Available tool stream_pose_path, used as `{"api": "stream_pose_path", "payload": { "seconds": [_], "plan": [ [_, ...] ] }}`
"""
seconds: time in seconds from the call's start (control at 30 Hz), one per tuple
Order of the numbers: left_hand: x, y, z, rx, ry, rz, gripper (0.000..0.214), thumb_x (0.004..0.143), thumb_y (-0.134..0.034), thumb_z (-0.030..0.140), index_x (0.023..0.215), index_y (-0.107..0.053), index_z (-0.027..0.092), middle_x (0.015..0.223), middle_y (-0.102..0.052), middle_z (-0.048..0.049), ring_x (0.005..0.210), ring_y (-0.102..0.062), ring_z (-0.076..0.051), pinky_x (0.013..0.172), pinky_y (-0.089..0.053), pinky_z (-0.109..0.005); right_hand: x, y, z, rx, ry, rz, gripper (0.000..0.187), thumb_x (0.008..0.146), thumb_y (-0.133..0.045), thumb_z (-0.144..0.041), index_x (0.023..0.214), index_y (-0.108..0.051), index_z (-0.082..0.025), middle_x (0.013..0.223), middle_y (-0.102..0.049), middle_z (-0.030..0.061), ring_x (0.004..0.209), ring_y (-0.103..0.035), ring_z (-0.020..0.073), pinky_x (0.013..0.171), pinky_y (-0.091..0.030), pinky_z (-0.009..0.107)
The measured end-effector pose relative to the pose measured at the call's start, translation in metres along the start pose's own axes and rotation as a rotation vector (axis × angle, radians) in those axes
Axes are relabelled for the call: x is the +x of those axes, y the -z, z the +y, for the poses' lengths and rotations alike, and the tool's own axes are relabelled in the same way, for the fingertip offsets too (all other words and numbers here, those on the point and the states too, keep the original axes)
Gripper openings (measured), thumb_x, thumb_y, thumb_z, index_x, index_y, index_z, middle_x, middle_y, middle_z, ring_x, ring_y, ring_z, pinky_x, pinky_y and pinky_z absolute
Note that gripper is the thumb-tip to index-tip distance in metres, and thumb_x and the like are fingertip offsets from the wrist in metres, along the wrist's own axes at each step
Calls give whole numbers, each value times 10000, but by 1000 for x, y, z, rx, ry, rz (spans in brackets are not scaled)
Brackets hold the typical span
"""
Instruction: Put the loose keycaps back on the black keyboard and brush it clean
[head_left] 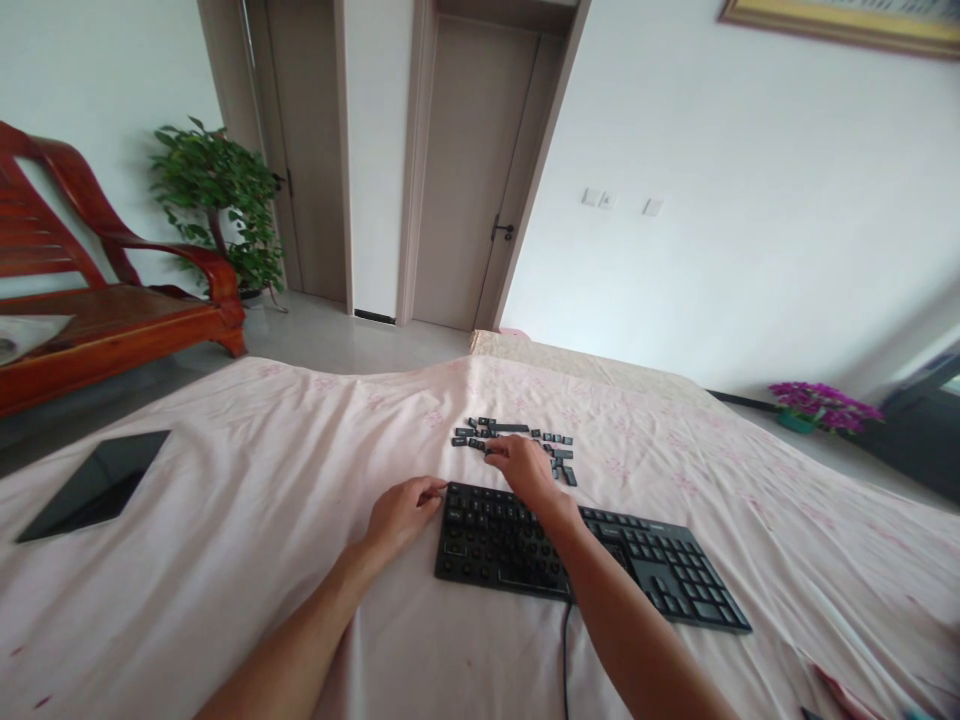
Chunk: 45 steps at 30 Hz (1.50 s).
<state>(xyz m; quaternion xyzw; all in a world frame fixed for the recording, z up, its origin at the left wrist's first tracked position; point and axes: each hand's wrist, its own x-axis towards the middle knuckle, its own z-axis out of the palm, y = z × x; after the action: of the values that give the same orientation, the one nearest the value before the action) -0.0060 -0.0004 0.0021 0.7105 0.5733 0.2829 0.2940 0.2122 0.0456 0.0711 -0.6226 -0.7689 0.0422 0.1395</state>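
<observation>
A black keyboard [660,575] lies on the pink cloth, with many keys on its left part removed and the sockets bare. My left hand [405,512] grips the keyboard's far left corner with its fingertips. Beyond the keyboard lies a loose group of black keycaps [512,428], among them a long space bar. Over these, my right hand [521,462] reaches across the keyboard, thumb and fingers pinched together on a small dark keycap [489,450]. Part of the group is hidden behind this hand.
A dark tablet [97,485] lies on the cloth at the left. The keyboard's cable [565,660] runs towards me. Farther off stand a wooden bench [135,320], a green plant [217,200] and purple flowers [821,405]. A reddish item [840,690] shows at the lower right.
</observation>
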Motion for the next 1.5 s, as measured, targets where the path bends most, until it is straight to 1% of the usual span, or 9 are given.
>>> {"api": "stream_pose_path", "payload": {
  "seconds": [0.1,0.27,0.37,0.5,0.63,0.8,1.0,1.13,1.5],
  "plan": [
    [0,0,1,2,9,-2,359,801,-487,265,1122,-646,252,1082,-695,4,968,-633,-148,829,-431,-205,-19,11,18,184,-55,65,280,767,-624,-352,1024,-691,-265,895,-709,0,843,-634,179,720,-417,246],
    [0,0,4,0,31,-12,364,800,-494,259,1132,-643,247,1076,-699,1,963,-634,-146,818,-435,-201,-56,13,26,303,12,81,177,780,-597,-302,895,-718,-242,912,-695,8,833,-623,162,764,-426,251],
    [-1,2,5,-5,26,-10,357,806,-488,268,1125,-648,253,1083,-697,6,961,-636,-150,809,-439,-200,-73,12,20,261,4,72,177,808,-566,-286,903,-712,-256,951,-689,2,856,-621,160,780,-428,252],
    [-2,3,7,10,46,-5,354,807,-498,291,1127,-647,264,1072,-701,7,972,-634,-159,814,-438,-203,-85,9,12,135,-20,14,211,839,-545,-290,982,-700,-279,999,-687,-3,908,-621,163,801,-427,248],
    [-2,3,5,21,29,-16,359,811,-492,306,1133,-644,266,1070,-700,4,974,-633,-155,817,-436,-199,-91,5,8,80,34,4,214,859,-536,-286,1007,-690,-283,1020,-671,-3,903,-613,149,795,-422,225],
    [0,2,3,25,20,-25,362,813,-490,313,1140,-637,264,1083,-696,2,972,-633,-153,819,-436,-197,-95,3,-1,28,91,1,195,882,-518,-290,978,-688,-283,973,-648,2,903,-592,145,750,-412,213],
    [-1,3,4,-11,28,-29,354,811,-506,298,1138,-636,254,1095,-692,2,964,-634,-153,821,-437,-203,-95,3,-13,-125,133,-39,168,881,-535,-279,930,-695,-290,921,-623,9,900,-563,145,684,-388,218],
    [-2,3,5,-1,39,-28,351,810,-510,291,1134,-640,256,1086,-695,0,957,-634,-154,825,-437,-208,-93,1,-14,-205,144,-38,165,883,-535,-284,831,-692,-275,884,-616,10,887,-550,150,642,-368,228],
    [-2,2,4,11,24,-20,349,815,-502,295,1136,-637,266,1082,-696,8,951,-638,-148,815,-437,-206,-90,-4,-19,-278,198,-56,155,888,-515,-226,789,-635,-238,899,-614,11,859,-554,151,635,-351,234]
  ]
}}
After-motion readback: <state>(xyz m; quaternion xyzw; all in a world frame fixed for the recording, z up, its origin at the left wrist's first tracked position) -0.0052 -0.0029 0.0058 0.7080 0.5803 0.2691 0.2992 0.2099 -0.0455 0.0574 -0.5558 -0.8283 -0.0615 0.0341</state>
